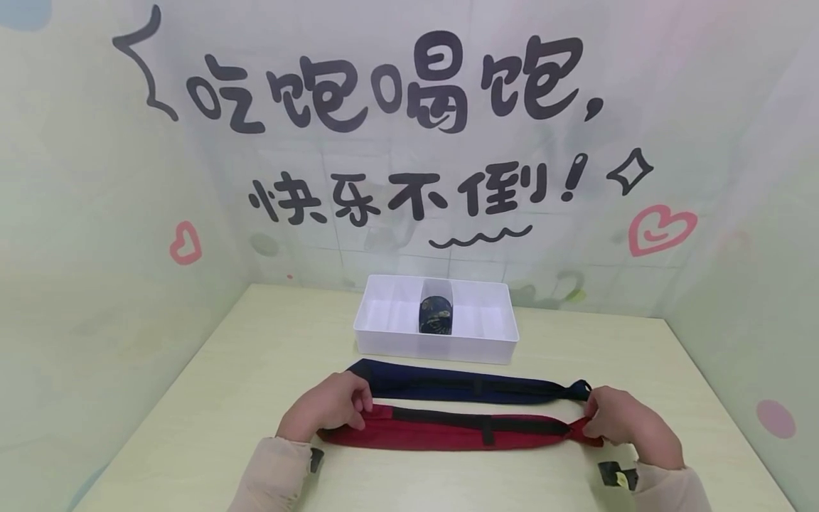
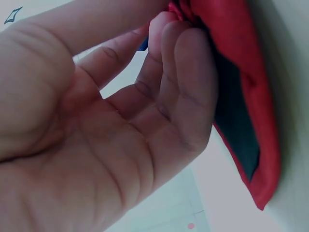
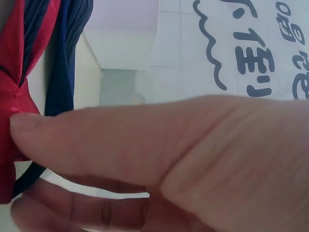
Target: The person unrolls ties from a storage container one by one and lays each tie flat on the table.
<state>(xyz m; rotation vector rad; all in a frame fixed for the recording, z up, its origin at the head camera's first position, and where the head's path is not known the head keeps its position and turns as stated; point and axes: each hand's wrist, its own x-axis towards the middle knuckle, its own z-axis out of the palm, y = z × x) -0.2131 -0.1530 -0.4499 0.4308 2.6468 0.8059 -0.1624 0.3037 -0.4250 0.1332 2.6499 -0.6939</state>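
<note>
A red necktie (image 1: 435, 435) lies lengthwise on the table, with a black strip along its upper edge and a knot at its right end. My left hand (image 1: 333, 404) pinches the tie near its left end; in the left wrist view, fingertips (image 2: 193, 53) meet the bunched red cloth. At the other end my right hand (image 1: 617, 419) grips the knotted part, and the right wrist view has the thumb (image 3: 58, 133) laid on the red cloth. Just beyond, parallel to it, is a navy blue necktie (image 1: 435, 380), its knot close to my right fingers.
Behind the ties stands a white divided box (image 1: 384, 343). A dark patterned roll (image 1: 436, 316) sits in its middle compartment. Walls with printed writing enclose the pale table (image 1: 256, 341) at the back and both sides.
</note>
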